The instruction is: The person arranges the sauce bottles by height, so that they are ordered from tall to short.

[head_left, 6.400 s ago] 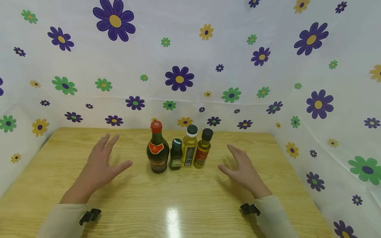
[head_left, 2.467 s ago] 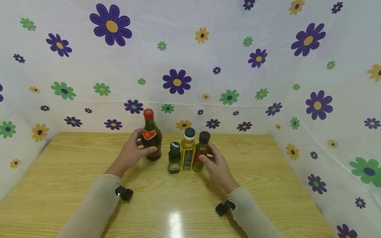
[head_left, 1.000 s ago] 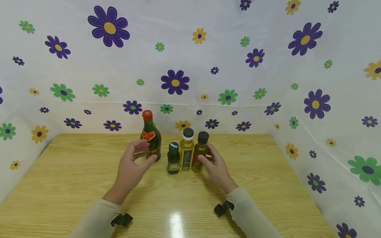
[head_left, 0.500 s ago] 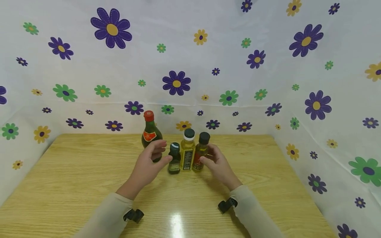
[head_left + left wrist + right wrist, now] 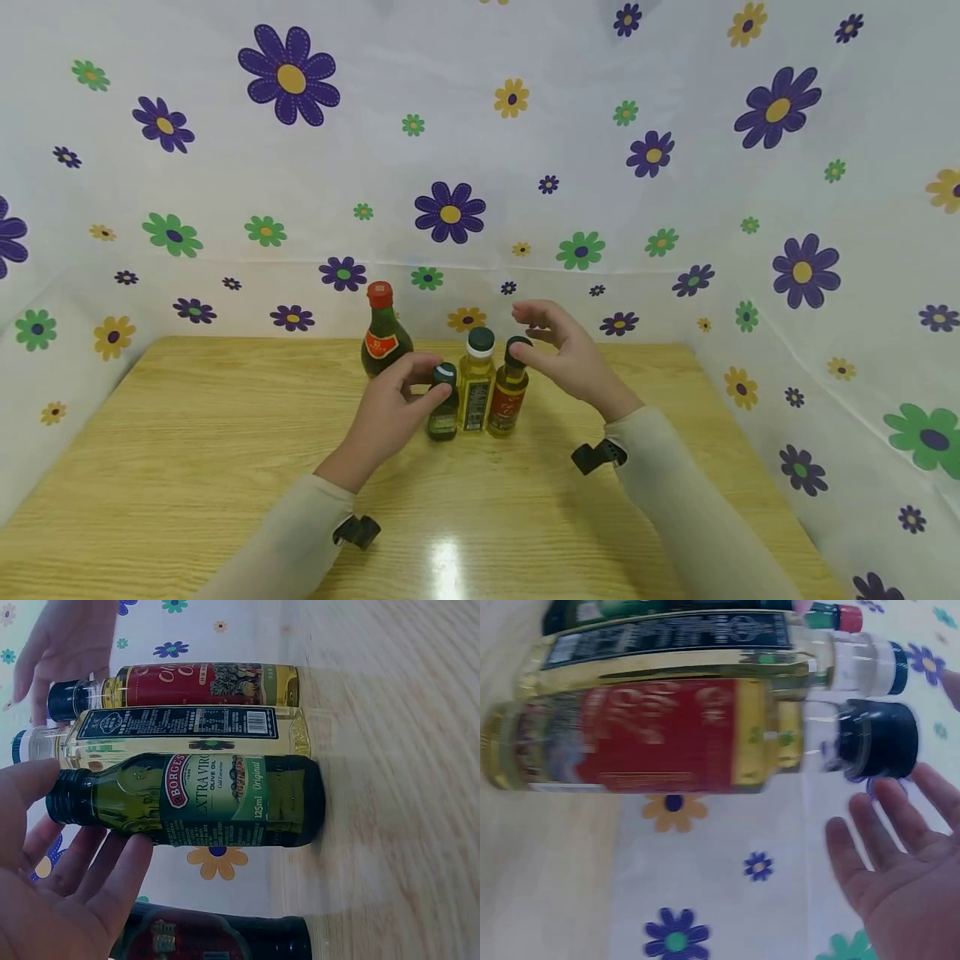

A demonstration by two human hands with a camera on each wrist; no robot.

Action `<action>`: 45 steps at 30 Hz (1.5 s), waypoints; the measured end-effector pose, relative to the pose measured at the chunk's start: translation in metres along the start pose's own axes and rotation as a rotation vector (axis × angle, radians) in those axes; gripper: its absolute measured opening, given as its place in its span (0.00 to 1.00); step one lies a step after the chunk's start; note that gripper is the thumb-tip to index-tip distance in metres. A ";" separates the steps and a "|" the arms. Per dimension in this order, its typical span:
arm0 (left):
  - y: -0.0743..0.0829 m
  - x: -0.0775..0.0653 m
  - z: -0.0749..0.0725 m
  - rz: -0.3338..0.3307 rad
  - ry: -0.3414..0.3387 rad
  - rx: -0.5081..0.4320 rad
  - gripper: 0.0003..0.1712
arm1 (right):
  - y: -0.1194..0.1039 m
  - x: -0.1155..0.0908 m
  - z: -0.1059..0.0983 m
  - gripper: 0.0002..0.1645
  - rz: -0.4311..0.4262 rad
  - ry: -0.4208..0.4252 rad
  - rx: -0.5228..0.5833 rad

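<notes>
Four bottles stand near the back of the wooden table [image 5: 187, 433]. A tall dark bottle [image 5: 384, 342] with a red cap stands a little behind and left of the other three. My left hand [image 5: 416, 387] reaches round the neck of the small green olive oil bottle [image 5: 444, 414], thumb at its cap. In the left wrist view its fingers [image 5: 112, 870] lie straight beside the bottle [image 5: 217, 799]. My right hand [image 5: 558, 346] hovers, loosely open, by the black cap of the red-labelled oil bottle [image 5: 508, 402]. The yellow oil bottle [image 5: 476, 392] stands between the two.
White cloth with purple, green and yellow flowers [image 5: 450, 208] walls in the table at the back and on both sides. Bare wood lies left, right and in front of the bottles. A black strap clip [image 5: 592, 457] sits on each sleeve.
The left hand let go of the tall dark bottle, which now stands further back, and moved right to the small green bottle. The right hand rose from the red-labelled bottle's side to its cap.
</notes>
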State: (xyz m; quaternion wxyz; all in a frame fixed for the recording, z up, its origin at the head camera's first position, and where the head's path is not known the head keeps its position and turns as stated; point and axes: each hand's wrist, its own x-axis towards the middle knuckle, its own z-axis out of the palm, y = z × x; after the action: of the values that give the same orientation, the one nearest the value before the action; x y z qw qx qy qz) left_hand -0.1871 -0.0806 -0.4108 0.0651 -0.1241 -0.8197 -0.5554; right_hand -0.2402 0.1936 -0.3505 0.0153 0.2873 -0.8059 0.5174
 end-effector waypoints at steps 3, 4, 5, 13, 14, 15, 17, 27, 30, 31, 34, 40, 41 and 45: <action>0.000 0.000 0.001 -0.023 0.025 0.039 0.22 | -0.011 0.011 0.001 0.34 0.052 -0.080 -0.104; 0.000 0.000 0.001 -0.027 0.031 0.050 0.22 | -0.014 0.014 0.002 0.35 0.064 -0.108 -0.130; 0.000 0.000 0.002 -0.029 0.036 0.059 0.22 | -0.016 0.017 0.003 0.34 0.075 -0.133 -0.154; 0.000 0.000 0.006 -0.020 0.063 0.079 0.18 | -0.026 0.028 0.010 0.26 0.107 -0.245 -0.235; 0.000 0.000 0.007 -0.018 0.068 0.081 0.18 | -0.027 0.028 0.011 0.25 0.114 -0.254 -0.239; -0.001 0.000 0.007 -0.017 0.073 0.083 0.17 | -0.027 0.029 0.012 0.24 0.121 -0.261 -0.241; -0.002 0.000 0.008 -0.018 0.082 0.096 0.16 | -0.027 0.029 0.014 0.23 0.129 -0.269 -0.250; -0.002 0.005 0.009 -0.018 0.072 0.085 0.16 | -0.026 0.028 0.016 0.18 0.089 -0.188 -0.287; -0.002 0.006 0.009 -0.034 0.060 0.068 0.15 | -0.026 0.028 0.017 0.18 0.093 -0.173 -0.288; -0.001 0.006 0.009 -0.037 0.055 0.062 0.15 | -0.027 0.029 0.017 0.18 0.096 -0.168 -0.289; -0.001 0.006 0.009 -0.045 0.045 0.050 0.16 | -0.027 0.032 0.017 0.17 0.095 -0.156 -0.278; 0.001 0.007 0.007 -0.034 0.050 0.052 0.16 | -0.030 0.045 0.016 0.16 0.094 -0.133 -0.247; 0.001 0.006 0.007 -0.033 0.051 0.054 0.16 | -0.030 0.048 0.016 0.17 0.098 -0.133 -0.253; 0.002 0.004 0.005 -0.042 0.048 0.056 0.16 | -0.031 0.056 0.020 0.17 0.101 -0.147 -0.298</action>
State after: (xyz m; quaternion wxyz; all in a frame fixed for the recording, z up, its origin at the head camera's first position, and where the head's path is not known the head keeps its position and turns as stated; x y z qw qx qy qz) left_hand -0.1907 -0.0744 -0.4101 0.0766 -0.0915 -0.8357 -0.5361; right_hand -0.2668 0.1421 -0.3163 -0.0270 0.2781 -0.8860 0.3700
